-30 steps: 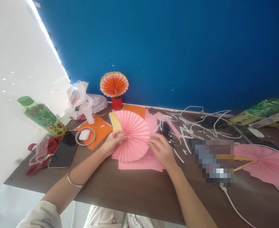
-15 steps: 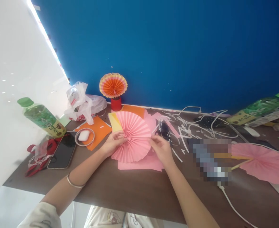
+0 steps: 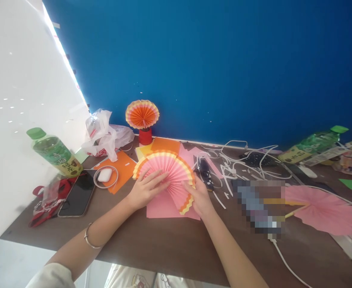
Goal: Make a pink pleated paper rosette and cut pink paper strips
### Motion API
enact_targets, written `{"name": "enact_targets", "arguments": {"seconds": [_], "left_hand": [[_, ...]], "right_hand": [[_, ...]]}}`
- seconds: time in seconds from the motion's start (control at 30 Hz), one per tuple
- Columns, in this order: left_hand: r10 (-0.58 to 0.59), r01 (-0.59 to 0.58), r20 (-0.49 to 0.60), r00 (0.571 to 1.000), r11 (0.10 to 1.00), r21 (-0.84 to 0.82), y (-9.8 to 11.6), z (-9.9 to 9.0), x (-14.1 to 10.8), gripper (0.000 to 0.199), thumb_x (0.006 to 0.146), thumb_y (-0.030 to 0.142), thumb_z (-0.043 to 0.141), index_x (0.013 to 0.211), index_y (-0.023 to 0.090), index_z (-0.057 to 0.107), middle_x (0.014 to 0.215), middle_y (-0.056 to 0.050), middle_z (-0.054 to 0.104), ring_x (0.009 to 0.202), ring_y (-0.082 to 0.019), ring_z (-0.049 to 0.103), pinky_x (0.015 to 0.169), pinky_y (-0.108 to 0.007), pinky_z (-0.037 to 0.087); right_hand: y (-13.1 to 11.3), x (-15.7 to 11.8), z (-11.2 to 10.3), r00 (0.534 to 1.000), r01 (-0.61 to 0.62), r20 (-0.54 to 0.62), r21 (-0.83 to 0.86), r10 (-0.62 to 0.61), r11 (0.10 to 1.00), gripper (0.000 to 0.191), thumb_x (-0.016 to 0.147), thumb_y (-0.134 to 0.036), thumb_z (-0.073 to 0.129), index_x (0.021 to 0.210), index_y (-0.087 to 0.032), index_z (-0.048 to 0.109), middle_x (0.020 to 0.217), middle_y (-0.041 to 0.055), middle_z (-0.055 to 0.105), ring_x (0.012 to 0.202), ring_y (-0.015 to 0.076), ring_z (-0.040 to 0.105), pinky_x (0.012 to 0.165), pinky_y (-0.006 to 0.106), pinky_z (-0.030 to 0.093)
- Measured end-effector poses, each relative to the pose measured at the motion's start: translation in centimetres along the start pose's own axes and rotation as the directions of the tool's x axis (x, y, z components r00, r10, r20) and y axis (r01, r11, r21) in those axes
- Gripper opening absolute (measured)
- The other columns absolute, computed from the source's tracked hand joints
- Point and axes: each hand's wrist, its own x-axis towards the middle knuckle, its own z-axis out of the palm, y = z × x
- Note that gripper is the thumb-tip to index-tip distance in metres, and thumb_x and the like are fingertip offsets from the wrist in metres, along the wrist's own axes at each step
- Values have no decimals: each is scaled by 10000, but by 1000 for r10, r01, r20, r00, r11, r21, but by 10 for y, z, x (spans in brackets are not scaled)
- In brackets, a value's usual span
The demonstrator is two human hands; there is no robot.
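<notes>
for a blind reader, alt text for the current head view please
The left hand lies across a pleated pink fan edged orange and yellow while the right hand holds its rim, over pink paper on a cluttered brown table before a blue wall.

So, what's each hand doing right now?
Left hand: open, spread over the pleated pink paper fan edged in orange and yellow.
Right hand: closed, holding that fan's edge.
</notes>
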Motion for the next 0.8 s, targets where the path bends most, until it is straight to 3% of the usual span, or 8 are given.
{"name": "enact_targets", "arguments": {"seconds": [0.13,0.17,0.23,0.27,0.33,0.4,0.53,0.8], "left_hand": [[101,-47,-250,963,976,213,-10,-3,4,471,638,144,612,1088,280,610,1363,-57,411,1333,-311,184,1069,-517,32],[74,-16,-320,944,983,181,-12,-6,6,530,637,167,616,1155,264,563,1402,-67,348,1339,-317,156,1067,-515,72],[-92,75,-389,917,995,-59,-15,-10,9,609,667,242,612,1256,249,455,1400,-93,342,1309,-311,244,1036,-478,222],[-212,129,-369,905,963,-238,-15,-12,11,601,696,292,599,1270,243,428,1361,-102,396,1264,-301,336,996,-450,304],[-403,221,-240,883,808,-546,-15,-14,15,535,736,377,574,1232,214,456,1232,-108,524,1129,-271,495,898,-387,413],[-465,268,-120,877,682,-681,-15,-14,17,495,706,406,623,1134,174,531,1096,-104,610,1011,-250,573,838,-349,448],[-453,302,-66,889,690,-658,-16,-11,18,480,594,344,742,1008,148,597,937,-81,673,893,-221,618,820,-330,455],[-460,372,26,888,682,-630,-21,-9,15,572,575,251,772,1089,143,545,1050,-116,642,936,-227,617,869,-382,455]], "right_hand": [[1,5,-7,997,-5,-82,23,7,1000,474,602,-344,747,1031,-229,584,974,54,662,855,228,629,749,370,505],[1,6,-9,997,1,-75,25,1,1000,478,594,-348,751,1026,-229,586,973,52,662,852,226,630,751,369,504],[2,8,-11,999,13,-52,27,-12,1000,487,590,-355,753,1029,-230,583,982,51,660,864,223,627,758,365,502],[3,8,-12,999,21,-43,23,-20,1000,493,590,-356,753,1033,-228,580,988,53,658,877,224,623,762,363,500],[4,8,-12,999,36,-36,7,-36,999,504,591,-358,753,1041,-219,576,987,60,657,901,229,616,771,362,497],[6,8,-12,998,44,-39,-28,-45,999,505,584,-365,756,1031,-208,580,963,64,663,912,235,612,775,364,497],[6,9,-12,994,71,-75,-58,-76,996,461,587,-367,752,988,-207,590,930,54,672,884,231,620,777,370,496],[3,10,-14,987,71,-145,18,-67,997,400,633,-342,721,987,-224,577,927,43,666,839,217,630,736,365,508]]}}
